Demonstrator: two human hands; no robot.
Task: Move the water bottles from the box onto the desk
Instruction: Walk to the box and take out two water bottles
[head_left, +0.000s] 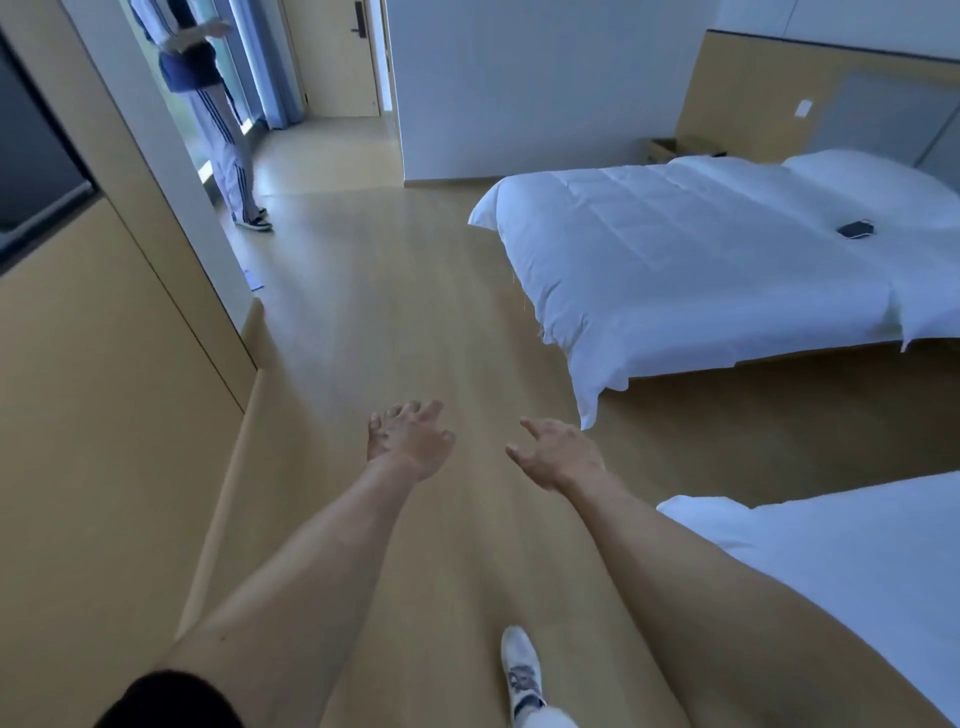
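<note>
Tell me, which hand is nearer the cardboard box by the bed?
Probably right. The right hand is on the same side as the box; the left hand is farther over. Both are empty, far away.

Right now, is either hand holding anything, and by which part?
Nothing is held: the left hand and right hand reach forward empty, with loose fingers.

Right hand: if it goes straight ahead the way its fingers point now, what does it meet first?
Probably nothing soon: the right hand points up-left over bare floor, passing left of the bed; the far wall would come first, though depth is unclear.
</note>
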